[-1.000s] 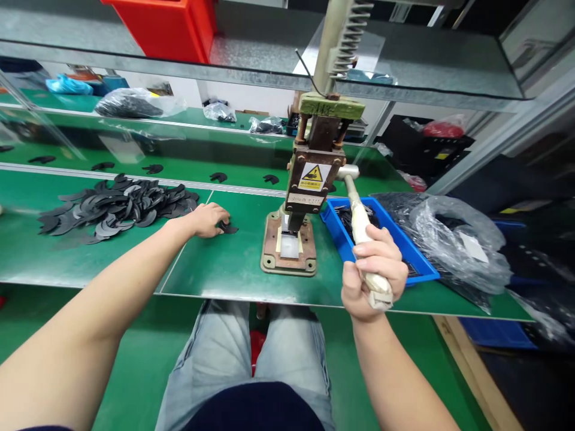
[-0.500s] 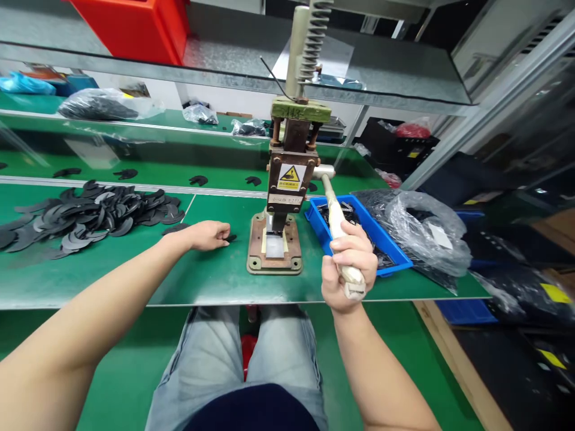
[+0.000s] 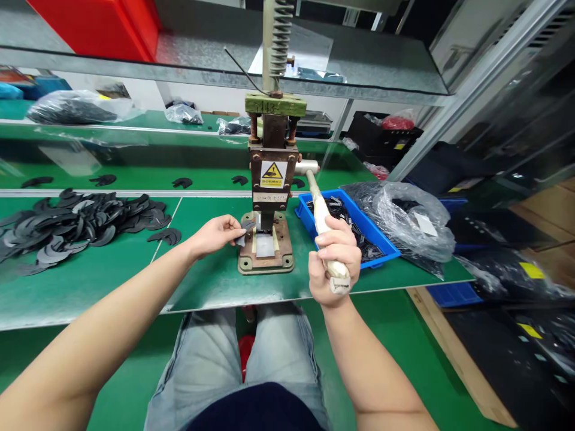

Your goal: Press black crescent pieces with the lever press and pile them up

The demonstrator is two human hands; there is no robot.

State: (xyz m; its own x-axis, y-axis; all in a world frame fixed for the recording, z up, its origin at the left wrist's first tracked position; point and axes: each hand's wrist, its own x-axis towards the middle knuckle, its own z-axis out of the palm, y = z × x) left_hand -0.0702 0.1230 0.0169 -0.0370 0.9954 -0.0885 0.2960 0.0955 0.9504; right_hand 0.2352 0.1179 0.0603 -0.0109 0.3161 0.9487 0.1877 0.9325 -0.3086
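Between its thumb and fingers my left hand (image 3: 220, 236) pinches a dark curved flat piece (image 3: 245, 231), held over the left side of the press base (image 3: 244, 263). My right hand (image 3: 335, 260) is wrapped round the pale, tape-covered lever handle (image 3: 320, 212) of the hand press (image 3: 273, 155). A yellow warning label is stuck to the press front. Below the ram, a shiny metal plate (image 3: 265, 245) lies on the base. To the left of my left hand, a heap of black crescent-shaped pieces (image 3: 96, 218) spreads over the green table.
A blue tray (image 3: 387, 256) with small black parts stands right of the press, beside a clear plastic bag (image 3: 408, 221). A few loose crescent pieces (image 3: 182, 182) lie along the back ledge. A red bin (image 3: 103, 27) sits on the shelf above.
My left hand has moved right, bringing the dark piece to the press base. My right hand keeps its hold on the lever. The whole view has shifted slightly.
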